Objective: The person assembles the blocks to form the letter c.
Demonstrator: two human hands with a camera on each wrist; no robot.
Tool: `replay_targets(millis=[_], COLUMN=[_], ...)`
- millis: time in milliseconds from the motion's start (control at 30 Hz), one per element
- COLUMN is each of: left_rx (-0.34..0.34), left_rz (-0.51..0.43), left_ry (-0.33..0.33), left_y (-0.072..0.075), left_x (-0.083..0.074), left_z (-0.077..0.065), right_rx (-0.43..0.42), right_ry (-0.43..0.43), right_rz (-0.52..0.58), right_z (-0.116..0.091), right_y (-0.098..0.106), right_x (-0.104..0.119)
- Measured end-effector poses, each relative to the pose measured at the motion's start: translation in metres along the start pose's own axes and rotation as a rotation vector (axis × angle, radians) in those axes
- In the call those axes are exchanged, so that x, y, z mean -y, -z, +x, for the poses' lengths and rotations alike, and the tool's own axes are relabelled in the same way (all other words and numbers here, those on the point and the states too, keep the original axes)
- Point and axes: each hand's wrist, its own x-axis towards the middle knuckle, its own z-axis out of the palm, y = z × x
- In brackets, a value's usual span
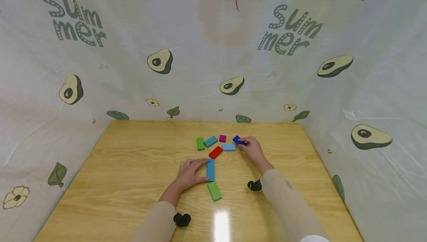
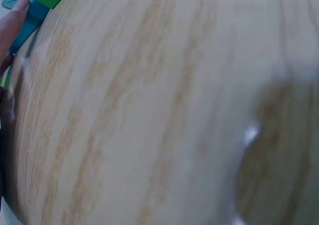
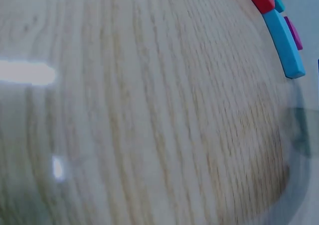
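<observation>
Six blocks (image 1: 215, 152) lie free on the tabletop (image 1: 140, 153), two don't yet — your left fingers (image 1: 201, 161) hold the near blue block (image 1: 210, 170), your right fingers (image 1: 248, 138) pinch the dark blue block (image 1: 237, 139) farther off.

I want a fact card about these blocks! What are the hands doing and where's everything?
How many: eight showing
Place: wooden table
Left hand: holds the long blue block by its ends
Right hand: pinches the dark blue block
Closest to person: near green block
Middle: red block, light blue block
Back, left to right: far green block, teal block, magenta block, then dark blue
Backdrop: avocado-print cloth
</observation>
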Motion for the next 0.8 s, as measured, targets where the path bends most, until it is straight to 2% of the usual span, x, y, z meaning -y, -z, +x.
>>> replay_targets(millis=[233,533,800], left_rx=[-0.003,0.001,-0.002], left_rz=[-0.009,-0.007,-0.017], left_ry=[-0.001,-0.001,-0.003], left_y=[0.000,-0.001,-0.001], left_x=[0.000,-0.001,-0.001], left_z=[0.002,0.004,0.004], right_rx=[-0.002,0.031,0.057], right_ry=[-0.006,0.060,0.036], right_rz=[0.033,0.077,0.138], right_z=[-0.016,-0.046,-0.078], right_y=[0.004,0.004,0.002], right_x=[0.002,0.008,0.015])
